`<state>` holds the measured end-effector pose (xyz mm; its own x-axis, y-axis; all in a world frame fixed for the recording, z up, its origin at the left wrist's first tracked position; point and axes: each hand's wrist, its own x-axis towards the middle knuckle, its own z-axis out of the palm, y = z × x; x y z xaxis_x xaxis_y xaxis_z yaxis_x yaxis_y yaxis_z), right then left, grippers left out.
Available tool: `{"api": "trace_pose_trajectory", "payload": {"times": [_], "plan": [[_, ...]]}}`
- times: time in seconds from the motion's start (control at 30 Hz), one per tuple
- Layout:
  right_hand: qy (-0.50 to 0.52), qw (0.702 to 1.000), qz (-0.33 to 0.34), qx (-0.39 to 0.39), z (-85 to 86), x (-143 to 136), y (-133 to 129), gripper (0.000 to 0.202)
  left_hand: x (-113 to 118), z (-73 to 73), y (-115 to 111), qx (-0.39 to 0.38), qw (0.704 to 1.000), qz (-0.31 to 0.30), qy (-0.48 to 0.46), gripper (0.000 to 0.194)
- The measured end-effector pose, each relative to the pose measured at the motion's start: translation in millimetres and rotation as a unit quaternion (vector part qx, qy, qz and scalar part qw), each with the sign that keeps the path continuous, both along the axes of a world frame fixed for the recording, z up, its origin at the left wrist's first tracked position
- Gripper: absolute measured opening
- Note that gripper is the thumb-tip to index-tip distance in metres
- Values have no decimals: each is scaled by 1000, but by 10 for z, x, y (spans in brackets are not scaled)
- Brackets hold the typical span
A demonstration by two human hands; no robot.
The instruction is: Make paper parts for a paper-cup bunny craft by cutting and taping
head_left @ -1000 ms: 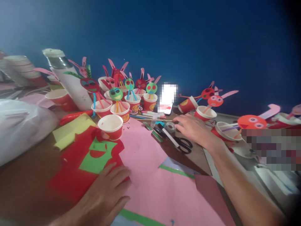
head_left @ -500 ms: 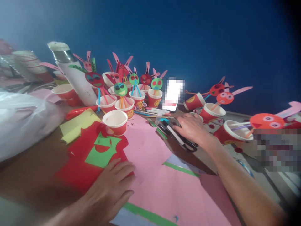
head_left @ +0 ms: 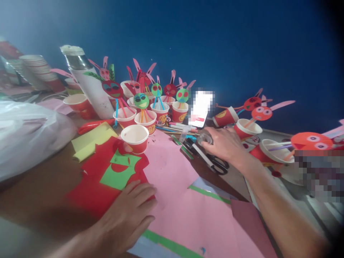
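Note:
My left hand point(head_left: 131, 211) rests with its fingers spread over the edge of the red paper point(head_left: 88, 193) and the pink paper point(head_left: 172, 186). Cut green paper point(head_left: 115, 175) lies just beyond its fingertips. Farther right, my right hand point(head_left: 221, 143) is closed round a roll of clear tape point(head_left: 204, 139), beside black-handled scissors point(head_left: 220, 166) and a white marker point(head_left: 201, 154). A plain red and white paper cup point(head_left: 135, 139) stands on the papers in front of my left hand.
Behind are several cups with paper-faced figures point(head_left: 141, 101), a white flask point(head_left: 92, 89) and a lit phone point(head_left: 201, 107). A white plastic bag point(head_left: 32, 139) lies at left beside yellow paper point(head_left: 94, 139). More figures, one orange-faced point(head_left: 309, 141), stand at right.
The whole view has shifted slightly, so objects appear a little farther right. My right hand now has the tape roll tilted up in its fingers. My left hand stays on the papers.

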<state>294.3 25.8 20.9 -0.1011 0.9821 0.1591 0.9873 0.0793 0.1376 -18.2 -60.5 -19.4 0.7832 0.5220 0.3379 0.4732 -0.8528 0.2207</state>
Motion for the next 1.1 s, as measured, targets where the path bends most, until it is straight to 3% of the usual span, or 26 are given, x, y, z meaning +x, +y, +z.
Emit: {"api": "trace_pose_trajectory", "payload": {"times": [0.1,0.2,0.37,0.53,0.8,1.1], "plan": [[70,997,19,6,158,-66,-126,45,9,-63,-6,-11,1000,8,-15,16],[229,966,111,-54,274,-239,-305,50,12,-124,-8,-20,999,14,-30,21],[186,948,236,-106,303,-589,-565,54,-26,-161,2,-37,999,5,-21,26],[161,921,328,-131,157,-795,-662,45,-60,-180,2,-61,998,7,-6,28],[162,900,363,-182,-60,-960,-686,34,-46,-157,10,-79,997,-7,-10,27],[142,898,351,-225,-67,-998,-692,32,-44,-141,6,-108,994,-11,-9,26]]}}
